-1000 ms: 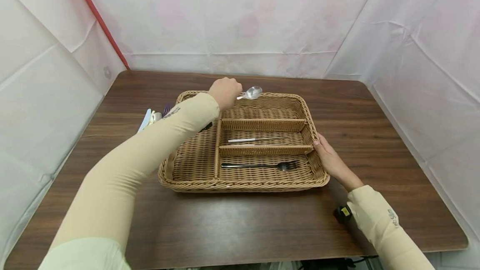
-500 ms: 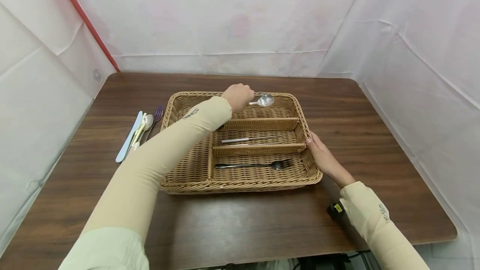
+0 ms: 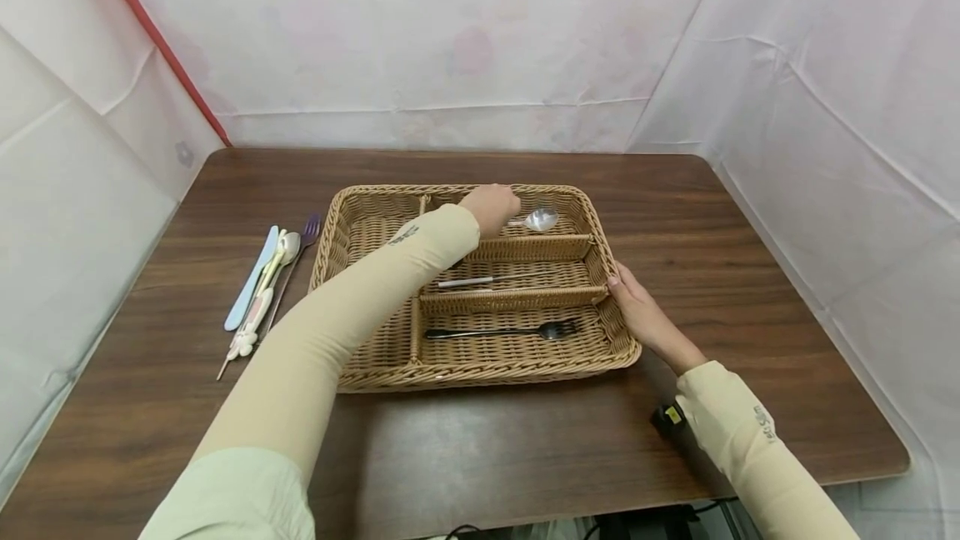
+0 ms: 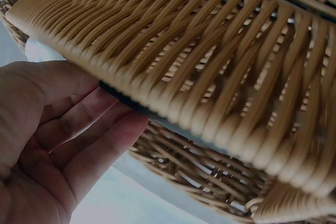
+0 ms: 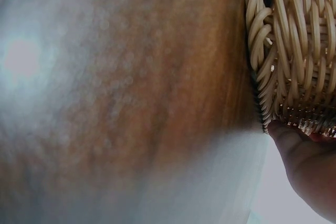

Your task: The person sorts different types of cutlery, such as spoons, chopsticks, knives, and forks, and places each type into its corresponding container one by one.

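A tan wicker cutlery basket [image 3: 487, 375] with several compartments sits mid-table. Over its back right compartment, my left hand [image 3: 492, 208] holds a silver spoon [image 3: 542, 220] by the handle, bowl pointing right; the fingers themselves are hidden in the head view. In the left wrist view the left hand [image 4: 68, 124] has its fingers bent together beside the woven divider [image 4: 210, 61]. My right hand [image 3: 648, 319] grips the basket's right rim, thumb on top, and the right wrist view shows its thumb [image 5: 286, 135] against the weave.
A dark-handled fork [image 3: 501, 332] lies in the front right compartment, and a thin white-handled utensil [image 3: 465, 282] in the middle one. On the table [image 3: 150, 407] to the left lie a light blue knife [image 3: 251, 277], a purple fork [image 3: 311, 228] and other cutlery.
My left hand has moved right and down with the spoon, from above the back rim into the back compartment. The right hand keeps its hold. The head view has shifted slightly.
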`<act>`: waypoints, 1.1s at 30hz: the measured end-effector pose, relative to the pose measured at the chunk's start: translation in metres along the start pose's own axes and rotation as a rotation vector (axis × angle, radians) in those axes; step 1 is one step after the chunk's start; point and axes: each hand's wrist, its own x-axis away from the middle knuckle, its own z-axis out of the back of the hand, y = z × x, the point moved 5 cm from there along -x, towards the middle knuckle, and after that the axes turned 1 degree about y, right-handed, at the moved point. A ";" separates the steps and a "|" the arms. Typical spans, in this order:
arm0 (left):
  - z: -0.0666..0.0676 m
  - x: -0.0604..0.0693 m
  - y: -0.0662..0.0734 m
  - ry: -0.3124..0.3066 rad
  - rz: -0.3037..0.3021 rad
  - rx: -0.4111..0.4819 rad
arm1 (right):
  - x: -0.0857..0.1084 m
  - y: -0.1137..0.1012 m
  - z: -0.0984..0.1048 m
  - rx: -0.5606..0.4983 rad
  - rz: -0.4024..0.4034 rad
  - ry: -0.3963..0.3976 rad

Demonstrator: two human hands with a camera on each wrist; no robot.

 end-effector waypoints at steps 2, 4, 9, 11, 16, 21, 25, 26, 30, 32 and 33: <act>-0.004 -0.001 -0.001 -0.010 0.005 -0.004 | 0.000 0.000 -0.001 -0.010 -0.001 -0.001; -0.007 -0.002 -0.003 -0.029 0.018 0.010 | 0.000 0.000 -0.001 -0.021 0.002 0.002; -0.014 -0.005 -0.009 -0.096 0.058 0.080 | -0.001 -0.001 -0.001 -0.019 -0.001 -0.003; -0.016 -0.007 -0.010 -0.119 0.061 0.088 | 0.000 0.000 -0.001 -0.012 -0.009 -0.003; -0.022 -0.013 -0.012 -0.184 0.073 0.088 | 0.001 0.001 -0.001 -0.017 -0.012 0.000; -0.029 -0.017 -0.013 -0.233 0.108 0.087 | -0.001 0.001 -0.001 -0.016 0.004 -0.005; -0.027 -0.016 -0.011 -0.231 0.114 0.077 | -0.003 0.002 0.000 -0.008 0.006 -0.007; -0.026 -0.016 -0.011 -0.229 0.115 0.072 | -0.003 0.002 0.000 -0.007 0.006 -0.007; -0.025 -0.015 -0.012 -0.226 0.115 0.063 | -0.004 0.002 0.002 -0.002 0.007 -0.007; -0.025 -0.016 -0.013 -0.227 0.116 0.067 | -0.005 0.001 0.003 0.000 0.006 -0.011; -0.026 -0.017 -0.015 -0.221 0.116 0.066 | -0.005 0.001 0.003 0.001 0.008 -0.012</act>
